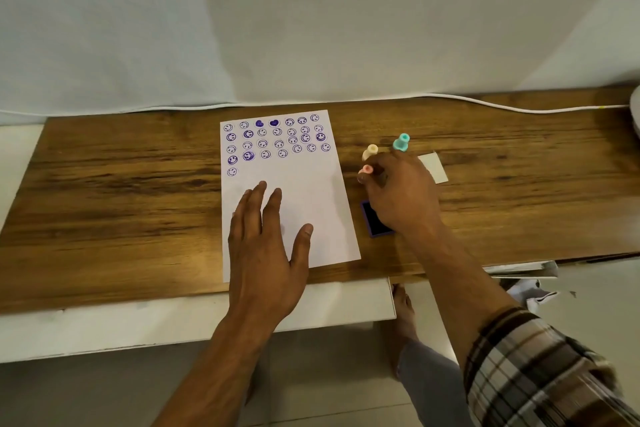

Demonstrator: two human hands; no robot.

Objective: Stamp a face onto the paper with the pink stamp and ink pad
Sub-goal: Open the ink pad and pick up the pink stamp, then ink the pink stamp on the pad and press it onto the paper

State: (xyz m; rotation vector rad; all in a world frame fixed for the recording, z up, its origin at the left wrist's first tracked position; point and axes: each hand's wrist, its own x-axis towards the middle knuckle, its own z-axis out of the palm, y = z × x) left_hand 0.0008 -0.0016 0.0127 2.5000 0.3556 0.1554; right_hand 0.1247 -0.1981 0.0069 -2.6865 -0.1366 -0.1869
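Right hand [398,194] fingertips closing on small pink plastic stamp [365,169]; left hand [266,246] flat, fingers spread, on white paper sheet [311,184]. Lift straight, then dab on purple ink pad [372,220] right of paper.

paper [311,204] lying mid-worktop [121,191] | left hand [266,246] resting on its near half | ink pad [374,220] sitting just right of paper | right hand [398,191] reaching over pad | three stamps [372,151] standing behind pad | card [434,166] lying further right
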